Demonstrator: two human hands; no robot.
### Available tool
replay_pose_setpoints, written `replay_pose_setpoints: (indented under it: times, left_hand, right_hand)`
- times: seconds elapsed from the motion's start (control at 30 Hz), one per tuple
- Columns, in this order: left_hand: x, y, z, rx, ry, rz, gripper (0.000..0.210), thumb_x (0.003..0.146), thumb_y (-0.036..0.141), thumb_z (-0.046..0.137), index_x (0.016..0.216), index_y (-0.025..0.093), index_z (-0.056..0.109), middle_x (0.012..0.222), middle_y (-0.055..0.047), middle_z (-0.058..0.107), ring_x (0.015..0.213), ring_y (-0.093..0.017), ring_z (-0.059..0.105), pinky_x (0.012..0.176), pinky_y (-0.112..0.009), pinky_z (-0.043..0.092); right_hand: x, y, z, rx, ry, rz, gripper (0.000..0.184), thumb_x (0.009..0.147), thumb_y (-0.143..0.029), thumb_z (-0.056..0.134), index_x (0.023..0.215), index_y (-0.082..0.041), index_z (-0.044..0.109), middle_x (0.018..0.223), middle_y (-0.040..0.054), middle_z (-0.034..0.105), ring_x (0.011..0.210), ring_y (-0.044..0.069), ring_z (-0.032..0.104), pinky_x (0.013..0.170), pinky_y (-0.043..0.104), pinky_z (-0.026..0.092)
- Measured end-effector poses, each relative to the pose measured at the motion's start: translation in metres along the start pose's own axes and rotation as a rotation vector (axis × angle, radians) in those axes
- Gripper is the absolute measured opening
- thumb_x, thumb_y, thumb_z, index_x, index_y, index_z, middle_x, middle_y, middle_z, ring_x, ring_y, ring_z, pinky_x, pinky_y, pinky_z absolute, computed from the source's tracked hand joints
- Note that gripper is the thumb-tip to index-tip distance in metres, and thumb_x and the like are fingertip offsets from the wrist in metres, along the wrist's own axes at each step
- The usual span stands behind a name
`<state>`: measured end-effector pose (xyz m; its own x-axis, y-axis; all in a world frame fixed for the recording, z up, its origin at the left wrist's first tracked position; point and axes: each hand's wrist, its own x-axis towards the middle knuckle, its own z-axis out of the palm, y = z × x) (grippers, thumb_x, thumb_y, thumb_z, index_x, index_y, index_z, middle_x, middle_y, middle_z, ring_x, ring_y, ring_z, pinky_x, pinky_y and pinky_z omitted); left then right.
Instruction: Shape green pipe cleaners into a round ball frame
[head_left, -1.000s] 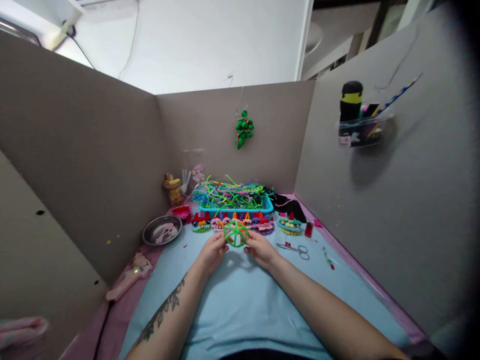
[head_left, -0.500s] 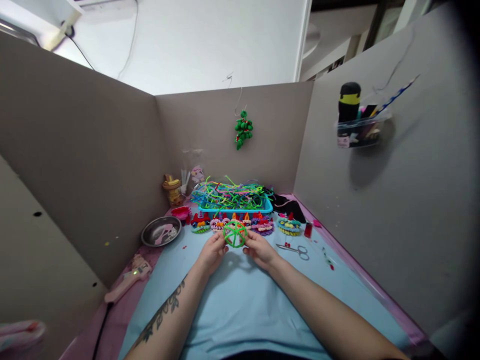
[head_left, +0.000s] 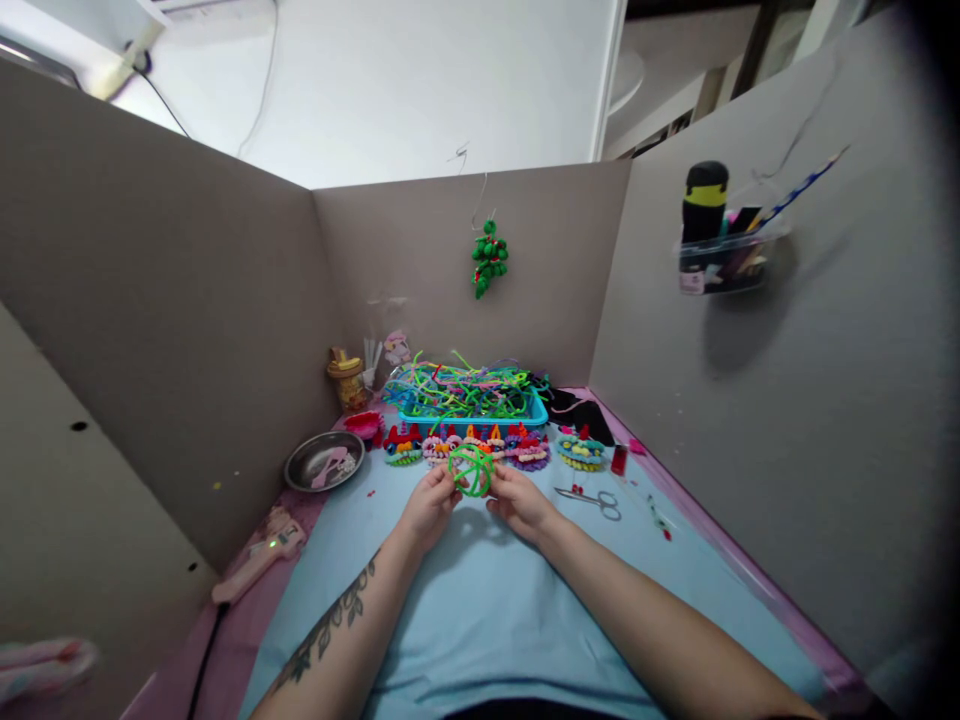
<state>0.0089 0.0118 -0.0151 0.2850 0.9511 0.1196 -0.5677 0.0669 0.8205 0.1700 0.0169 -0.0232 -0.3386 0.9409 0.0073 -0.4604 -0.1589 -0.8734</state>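
Observation:
Between my two hands, just above the blue cloth (head_left: 480,620), is a round openwork ball of bright green pipe cleaners (head_left: 472,471). My left hand (head_left: 433,502) pinches its left side with thumb and fingers. On the opposite side my right hand (head_left: 520,500) grips the rim the same way. Behind the ball stands a row of colourful pipe-cleaner figures (head_left: 527,448), partly hidden by it. A separate blue and yellow figure (head_left: 580,452) sits to the right of that row.
Scissors (head_left: 592,502) lie right of my hands. A blue tray (head_left: 427,424) piled with pipe cleaners stands at the back. On the left are a metal bowl (head_left: 300,482) and a pink glue gun (head_left: 259,565) with its cord. Grey panels (head_left: 180,300) enclose the table.
The green ball has turned slightly between my fingers, so its crossing strands show at a different angle. Both hands keep their hold in nearly the same place.

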Motion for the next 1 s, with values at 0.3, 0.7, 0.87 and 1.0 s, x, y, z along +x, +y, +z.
replay_pose_setpoints:
  times: [0.3,0.7,0.87,1.0]
  left_hand:
    - [-0.005,0.004,0.005,-0.017,-0.078,0.016,0.016,0.07,0.026,0.068,0.078,0.014,0.063,0.078,-0.005,0.063,0.075,-0.014,0.056,0.077,-0.026,0.039]
    - [-0.012,0.009,0.008,0.043,-0.198,-0.017,0.035,0.062,0.035,0.074,0.085,0.01,0.066,0.082,-0.01,0.064,0.081,-0.02,0.057,0.079,-0.031,0.038]
    - [-0.008,0.014,0.0,-0.026,-0.112,0.016,0.033,0.066,0.041,0.068,0.079,0.011,0.065,0.076,-0.008,0.061,0.071,-0.017,0.054,0.07,-0.029,0.039]
    - [-0.005,0.016,-0.003,0.009,-0.066,0.012,0.021,0.068,0.031,0.066,0.068,0.011,0.063,0.068,-0.005,0.058,0.062,-0.013,0.051,0.062,-0.026,0.038]
  right_hand:
    - [-0.005,-0.002,0.001,0.049,-0.151,-0.053,0.025,0.068,-0.034,0.071,0.087,-0.02,0.063,0.079,0.0019,0.056,0.067,0.011,0.047,0.055,0.021,0.033]
    - [-0.012,-0.01,0.005,-0.014,-0.154,-0.117,0.033,0.064,-0.046,0.07,0.083,-0.02,0.062,0.075,0.0035,0.06,0.068,0.015,0.052,0.064,0.028,0.038]
    - [-0.013,-0.013,0.002,-0.046,-0.152,-0.063,0.032,0.062,-0.044,0.072,0.077,-0.017,0.062,0.069,0.0042,0.06,0.065,0.016,0.052,0.063,0.028,0.038]
    - [-0.012,-0.012,0.003,-0.074,-0.165,-0.04,0.029,0.064,-0.041,0.071,0.077,-0.016,0.063,0.07,0.004,0.06,0.064,0.014,0.052,0.061,0.026,0.038]
